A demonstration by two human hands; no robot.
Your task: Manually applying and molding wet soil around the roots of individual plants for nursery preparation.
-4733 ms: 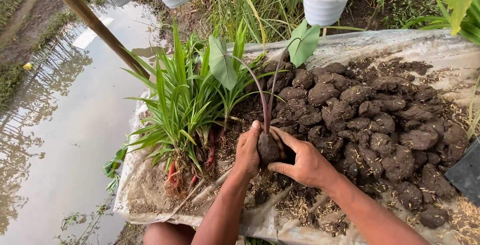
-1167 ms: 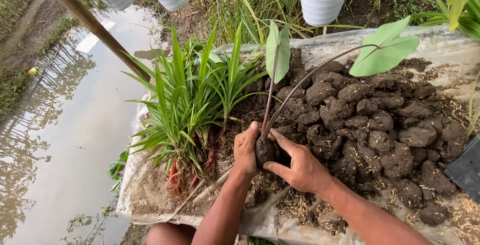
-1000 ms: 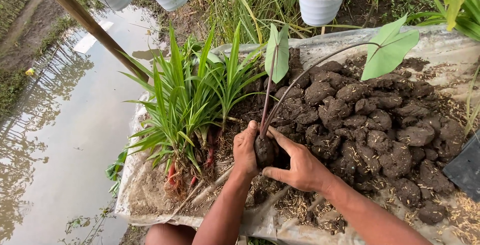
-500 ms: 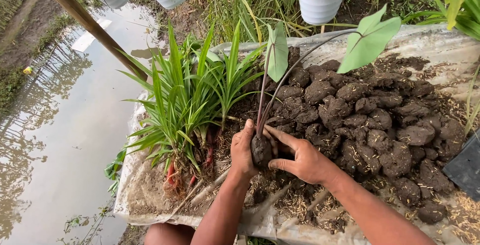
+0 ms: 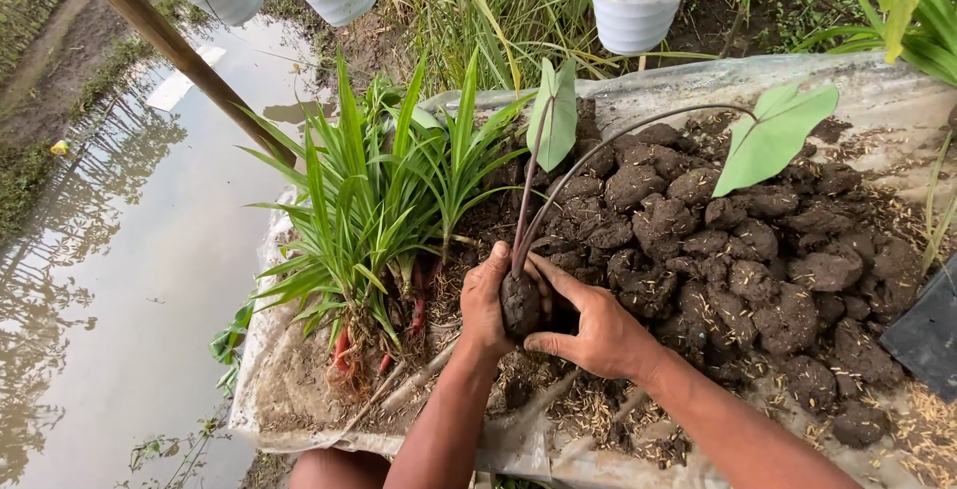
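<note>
We cup the seedling's mud ball point(image 5: 519, 305) with our left hand point(image 5: 485, 302) and right hand point(image 5: 596, 327), fingers clamped around it. It seems soft, crumbly; hold beneath the slender stems point(image 5: 558, 185), just above our fingers.

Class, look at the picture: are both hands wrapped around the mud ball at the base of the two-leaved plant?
Yes: the left hand and right hand cup the mud ball from both sides, with the plant's stems rising between them.

Soft, even daylight, sharp view

The water point(image 5: 120, 280) mirrors pale sky as mild glare; shadows among the soil clods point(image 5: 738, 250) stay faint, and straight lines bend slightly toward the frame edges.
</note>
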